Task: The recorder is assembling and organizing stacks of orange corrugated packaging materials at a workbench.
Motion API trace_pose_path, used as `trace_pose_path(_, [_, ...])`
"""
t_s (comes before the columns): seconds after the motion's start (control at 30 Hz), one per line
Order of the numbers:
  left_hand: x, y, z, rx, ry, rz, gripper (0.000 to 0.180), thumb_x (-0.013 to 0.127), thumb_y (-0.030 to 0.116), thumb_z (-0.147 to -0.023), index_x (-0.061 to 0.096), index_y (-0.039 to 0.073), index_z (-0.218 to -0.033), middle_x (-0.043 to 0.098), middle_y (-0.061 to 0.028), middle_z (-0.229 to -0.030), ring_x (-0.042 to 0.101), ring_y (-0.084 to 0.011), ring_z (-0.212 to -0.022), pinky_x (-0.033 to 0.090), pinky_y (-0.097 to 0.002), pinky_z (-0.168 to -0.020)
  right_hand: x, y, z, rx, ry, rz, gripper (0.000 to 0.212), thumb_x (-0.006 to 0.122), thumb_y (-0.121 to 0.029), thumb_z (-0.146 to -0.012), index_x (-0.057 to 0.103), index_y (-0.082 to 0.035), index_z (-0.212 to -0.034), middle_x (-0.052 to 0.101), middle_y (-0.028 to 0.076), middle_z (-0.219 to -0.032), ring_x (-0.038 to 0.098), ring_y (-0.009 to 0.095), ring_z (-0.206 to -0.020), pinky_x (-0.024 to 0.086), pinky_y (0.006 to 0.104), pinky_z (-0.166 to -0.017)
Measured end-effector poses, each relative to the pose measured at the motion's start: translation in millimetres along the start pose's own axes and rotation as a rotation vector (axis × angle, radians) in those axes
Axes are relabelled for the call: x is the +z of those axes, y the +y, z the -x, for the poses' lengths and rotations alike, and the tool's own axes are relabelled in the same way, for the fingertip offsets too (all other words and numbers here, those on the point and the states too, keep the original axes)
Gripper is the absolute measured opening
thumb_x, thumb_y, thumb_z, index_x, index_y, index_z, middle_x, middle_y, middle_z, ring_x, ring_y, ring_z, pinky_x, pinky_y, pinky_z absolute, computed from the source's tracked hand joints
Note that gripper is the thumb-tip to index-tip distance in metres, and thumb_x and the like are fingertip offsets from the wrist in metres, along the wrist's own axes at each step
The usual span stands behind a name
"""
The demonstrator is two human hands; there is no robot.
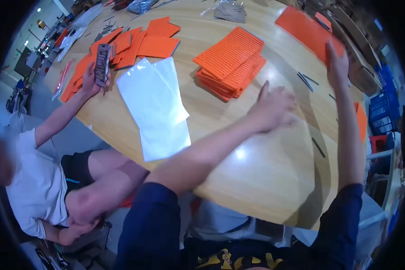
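On the far right of the head view, the right hand (336, 60) reaches out across the wooden counter (256, 180) and rests its fingers on the near edge of a flat orange sheet (303, 29). The fingers look laid over the edge, but I cannot tell whether they pinch it or only press on it. The left hand (274, 108) lies palm down on bare wood nearer the body, fingers spread and holding nothing.

Just left of the left hand sits a loose stack of ribbed orange panels (229, 65), fanned and uneven. Thin dark strips (307, 81) lie scattered between the two hands, and another dark strip (318, 147) lies nearer the counter's edge. Clear plastic bags (155, 105) overlap toward the near left edge of the counter.

The risks, as I judge them: dragging the orange sheet back with only fingertip contact could let it slip or sweep the dark strips off the counter. The long reach leaves the right forearm passing over those strips, so a careless pull could scatter them. A nudge from the left hand could topple the fanned stack. The bags overhang slightly and may slide.

At left, a seated co-worker's hand (92, 78) holds a phone (102, 63) above more orange panels (121, 45), well apart from either hand.
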State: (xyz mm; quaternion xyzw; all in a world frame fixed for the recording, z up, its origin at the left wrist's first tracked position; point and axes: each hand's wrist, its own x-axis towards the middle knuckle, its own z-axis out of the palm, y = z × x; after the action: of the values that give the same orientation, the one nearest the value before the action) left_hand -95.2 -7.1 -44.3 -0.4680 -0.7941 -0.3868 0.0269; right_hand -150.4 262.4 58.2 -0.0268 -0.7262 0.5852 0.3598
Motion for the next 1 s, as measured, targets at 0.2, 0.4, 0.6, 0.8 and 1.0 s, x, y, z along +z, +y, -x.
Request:
trace_pose_path(0.2, [12,5,10,0.144,-0.143,-0.3,0.064,0.049,0.064,-0.095,0.063,0.019,-0.138,0.049,-0.0076,-0.153,0.026,-0.0417,-0.151,0.006,-0.0743,-0.117,128,69,-219,-0.46,-0.444,0.806,0.034,0.067,-0.022,-0.098,0.063,0.002,-0.122,0.07,0.012,-0.1,0.064,0.018,-0.066,0.052,0.0281,-0.056])
trace_pose_path(0.4, [-9,8,3,0.083,-0.224,-0.346,0.065,0.047,0.066,-0.096,0.059,0.023,-0.143,0.044,-0.0071,-0.159,0.027,-0.0397,-0.152,0.011,-0.073,-0.118,229,65,-246,-0.872,-0.87,0.404,0.02,0.066,-0.016,-0.089,0.068,-0.003,-0.103,0.07,0.012,-0.091,0.062,0.031,-0.073,0.051,0.0361,-0.067])
trace_pose_path(0.6, [-9,6,2,0.098,-0.252,-0.343,0.064,0.045,0.066,-0.097,0.057,0.025,-0.145,0.042,-0.008,-0.16,0.028,-0.0401,-0.152,0.012,-0.0725,-0.118,285,36,-200,-0.966,-0.892,0.737,0.014,0.065,-0.013,-0.082,0.067,-0.006,-0.094,0.07,0.013,-0.09,0.061,0.04,-0.078,0.05,0.0425,-0.074])
trace_pose_path(0.8, [-6,3,4,0.11,-0.227,-0.382,0.063,0.044,0.066,-0.098,0.057,0.026,-0.145,0.042,-0.0092,-0.16,0.027,-0.0412,-0.152,0.012,-0.0731,-0.117,292,48,-191,-1.145,-0.834,0.751,0.012,0.063,-0.015,-0.084,0.067,-0.006,-0.092,0.07,0.014,-0.093,0.061,0.039,-0.081,0.05,0.0439,-0.076])
trace_pose_path(1.0, [-4,5,6,0.118,-0.208,-0.384,0.061,0.044,0.065,-0.098,0.059,0.027,-0.144,0.042,-0.0089,-0.16,0.025,-0.0417,-0.152,0.01,-0.0738,-0.117,289,80,-201,-1.266,-0.779,0.76,0.019,0.065,-0.02,-0.084,0.071,-0.007,-0.096,0.071,0.012,-0.094,0.061,0.038,-0.083,0.051,0.0435,-0.078])
